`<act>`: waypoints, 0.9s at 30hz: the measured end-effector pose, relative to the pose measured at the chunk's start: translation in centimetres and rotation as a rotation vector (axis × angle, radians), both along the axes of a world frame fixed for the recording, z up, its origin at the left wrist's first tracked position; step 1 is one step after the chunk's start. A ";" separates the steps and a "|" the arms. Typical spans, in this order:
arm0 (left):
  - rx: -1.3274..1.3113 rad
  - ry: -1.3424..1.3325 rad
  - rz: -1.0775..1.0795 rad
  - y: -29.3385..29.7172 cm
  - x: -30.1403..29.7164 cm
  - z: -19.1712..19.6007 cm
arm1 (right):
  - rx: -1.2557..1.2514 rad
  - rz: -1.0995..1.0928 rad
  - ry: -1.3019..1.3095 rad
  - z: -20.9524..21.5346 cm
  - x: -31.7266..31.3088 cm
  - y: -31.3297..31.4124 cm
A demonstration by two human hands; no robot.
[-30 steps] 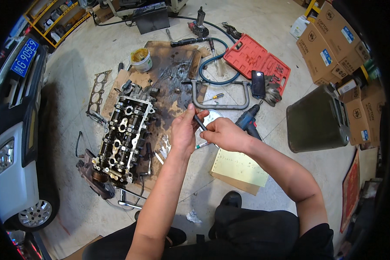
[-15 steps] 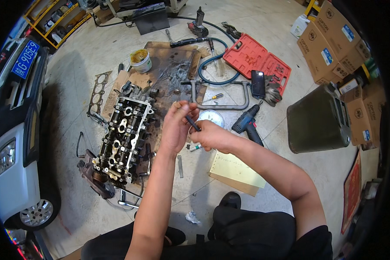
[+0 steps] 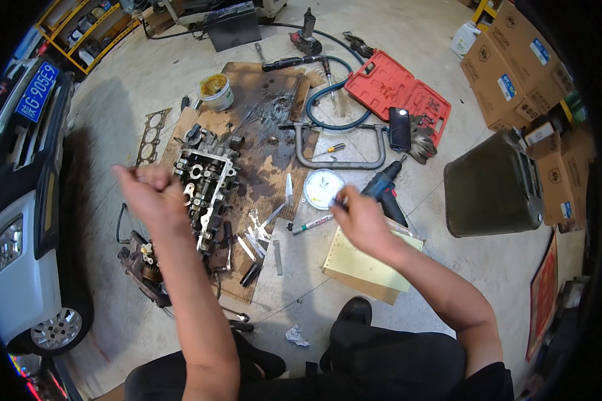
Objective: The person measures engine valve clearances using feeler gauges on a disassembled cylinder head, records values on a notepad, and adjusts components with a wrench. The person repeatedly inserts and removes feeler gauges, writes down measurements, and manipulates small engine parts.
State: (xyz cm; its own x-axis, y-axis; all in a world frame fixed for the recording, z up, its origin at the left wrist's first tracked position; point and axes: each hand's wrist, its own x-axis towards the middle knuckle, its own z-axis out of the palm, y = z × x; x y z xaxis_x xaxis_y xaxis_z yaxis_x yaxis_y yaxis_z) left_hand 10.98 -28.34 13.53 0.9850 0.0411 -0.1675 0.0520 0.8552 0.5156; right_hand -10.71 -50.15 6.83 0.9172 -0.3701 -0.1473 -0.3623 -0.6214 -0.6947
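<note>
With fingers [image 3: 157,176] curled in toward the palm in the head view, holds the left hand [image 3: 152,199] over the left side of the cylinder head [image 3: 209,179], at left on stained cardboard [image 3: 267,177]. Bends the right hand [image 3: 364,220] beside a white round lid [image 3: 322,187], above a yellow notepad [image 3: 354,264]. Cannot tell whether gripping anything with either.

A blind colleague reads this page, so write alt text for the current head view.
A person's curled left hand appears in front of an engine cylinder head on stained cardboard; the right hand is near a round white disc and yellow notepad, and whether either holds anything is unclear. A drill, open red case and green can are also on the floor.
</note>
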 end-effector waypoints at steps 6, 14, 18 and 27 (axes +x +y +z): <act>-0.562 0.370 -0.302 -4.2 -7.2 -0.1 | 0.257 0.109 -0.587 10.0 1.4 2.4; -0.587 0.388 -0.389 -6.2 -10.0 -0.2 | 0.375 0.171 -0.691 9.3 0.1 3.7; -0.554 0.387 -0.415 -6.5 -10.8 -0.1 | 0.465 0.169 -0.676 8.9 0.4 4.0; -0.494 0.328 -0.477 -6.8 -11.3 -1.1 | 0.686 0.040 -0.508 8.6 0.5 4.5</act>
